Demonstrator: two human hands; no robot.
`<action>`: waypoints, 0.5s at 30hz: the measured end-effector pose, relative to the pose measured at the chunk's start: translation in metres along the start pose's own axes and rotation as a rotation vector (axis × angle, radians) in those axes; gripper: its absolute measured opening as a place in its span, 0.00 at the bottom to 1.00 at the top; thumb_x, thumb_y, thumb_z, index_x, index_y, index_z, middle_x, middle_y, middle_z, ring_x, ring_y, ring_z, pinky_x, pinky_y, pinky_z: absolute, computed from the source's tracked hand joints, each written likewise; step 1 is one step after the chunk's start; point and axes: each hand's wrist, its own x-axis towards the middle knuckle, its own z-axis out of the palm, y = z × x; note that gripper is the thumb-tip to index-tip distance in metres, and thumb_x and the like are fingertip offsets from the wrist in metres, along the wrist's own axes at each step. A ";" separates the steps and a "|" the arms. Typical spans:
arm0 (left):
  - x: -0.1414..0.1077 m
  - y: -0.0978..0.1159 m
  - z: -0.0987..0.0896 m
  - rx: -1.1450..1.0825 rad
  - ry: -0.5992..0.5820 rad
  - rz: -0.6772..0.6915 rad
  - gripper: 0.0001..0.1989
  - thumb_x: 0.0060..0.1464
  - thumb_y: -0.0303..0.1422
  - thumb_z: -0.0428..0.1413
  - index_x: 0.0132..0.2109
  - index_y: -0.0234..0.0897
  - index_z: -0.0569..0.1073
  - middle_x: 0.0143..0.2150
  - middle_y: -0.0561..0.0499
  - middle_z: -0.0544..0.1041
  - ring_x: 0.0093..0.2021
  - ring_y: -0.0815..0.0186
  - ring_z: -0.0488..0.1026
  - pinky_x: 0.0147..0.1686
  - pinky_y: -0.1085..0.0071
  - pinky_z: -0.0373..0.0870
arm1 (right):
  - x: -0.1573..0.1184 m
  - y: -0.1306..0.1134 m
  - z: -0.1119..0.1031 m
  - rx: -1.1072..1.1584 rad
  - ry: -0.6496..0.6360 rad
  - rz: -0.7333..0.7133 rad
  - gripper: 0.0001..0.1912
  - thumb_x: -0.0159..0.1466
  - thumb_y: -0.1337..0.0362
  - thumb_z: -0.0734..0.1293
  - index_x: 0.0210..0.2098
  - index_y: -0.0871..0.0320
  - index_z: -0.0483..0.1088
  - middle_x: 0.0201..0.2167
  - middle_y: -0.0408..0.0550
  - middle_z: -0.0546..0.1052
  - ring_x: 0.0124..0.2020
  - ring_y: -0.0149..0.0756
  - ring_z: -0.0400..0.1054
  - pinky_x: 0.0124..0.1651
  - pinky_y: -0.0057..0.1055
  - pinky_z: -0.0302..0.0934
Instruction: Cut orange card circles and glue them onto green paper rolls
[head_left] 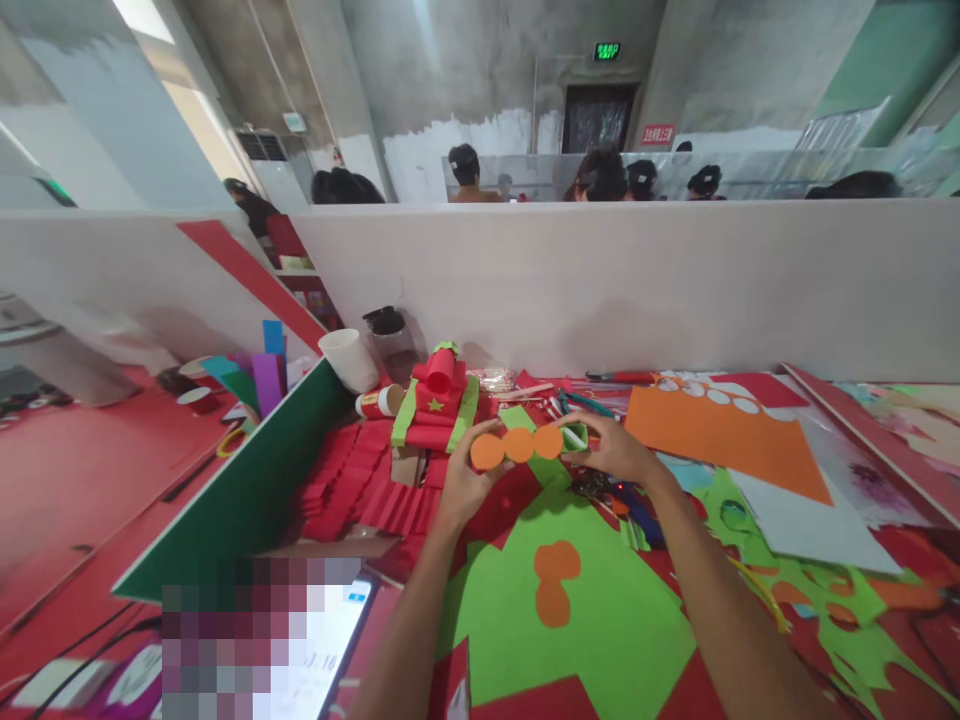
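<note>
Both of my hands hold up a short paper piece whose front shows a row of three orange paper circles (pixel 519 443). My left hand (pixel 471 478) pinches its left end, fingers closed. At the other end, my right hand (pixel 616 452) has its fingers closed around a green folded paper part (pixel 574 437), which looks hollow. Below lies a large green paper sheet (pixel 570 640), with loose orange paper discs (pixel 555 585) on it. Just left of my hands stands a red and green paper model tank (pixel 435 400) with a yellow star.
Pleated red paper strips (pixel 352 480) lie left, beside a green board (pixel 247 490). A white cup (pixel 349 360) and a lidded jar (pixel 391 342) stand behind. Orange cardstock (pixel 720 440) and green scraps (pixel 847 620) are at right. A phone (pixel 349 620) lies front left; a white partition (pixel 600 290) rises behind.
</note>
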 end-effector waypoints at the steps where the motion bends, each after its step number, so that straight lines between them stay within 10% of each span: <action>1: -0.001 0.001 0.000 0.027 0.008 -0.015 0.25 0.47 0.36 0.66 0.53 0.38 0.72 0.54 0.43 0.76 0.53 0.57 0.74 0.52 0.63 0.71 | 0.001 -0.001 0.000 0.014 -0.007 -0.006 0.28 0.58 0.54 0.73 0.57 0.50 0.70 0.57 0.49 0.74 0.56 0.48 0.68 0.58 0.42 0.61; 8: -0.001 0.002 -0.003 0.108 0.032 -0.116 0.20 0.46 0.40 0.65 0.46 0.38 0.74 0.47 0.45 0.79 0.45 0.57 0.76 0.46 0.63 0.74 | -0.011 -0.018 -0.033 0.029 -0.027 0.142 0.29 0.58 0.53 0.72 0.58 0.45 0.67 0.59 0.48 0.71 0.54 0.45 0.68 0.53 0.38 0.63; 15: 0.004 0.003 -0.005 0.157 0.003 -0.148 0.23 0.44 0.43 0.66 0.47 0.38 0.75 0.42 0.45 0.80 0.43 0.56 0.77 0.43 0.63 0.76 | -0.048 -0.006 -0.057 -0.319 -0.316 0.670 0.18 0.51 0.47 0.74 0.24 0.55 0.73 0.20 0.46 0.74 0.22 0.37 0.65 0.26 0.30 0.52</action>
